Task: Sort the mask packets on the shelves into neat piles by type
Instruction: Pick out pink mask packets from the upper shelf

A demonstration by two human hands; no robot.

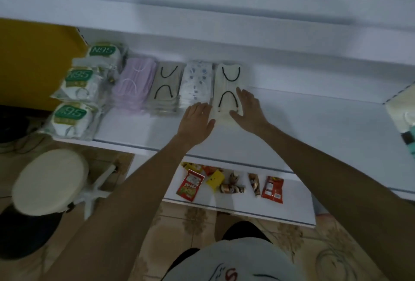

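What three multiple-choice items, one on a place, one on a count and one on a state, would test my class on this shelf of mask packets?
1. Where do the snack packets lie?
A on the lower shelf
B among the mask piles
C on the stool

2. How many green labels show on the N95 packets?
A one
B three
C six

3. How do the left hand and the right hand meet the cream mask pile?
A open, fingers straight along its sides
B lifting it up
C both away from it

Answers:
1 A: they lie below the front edge of the mask shelf.
2 B: three labels show at the left end.
3 A: straight fingers flank the pile, which rests on the shelf.
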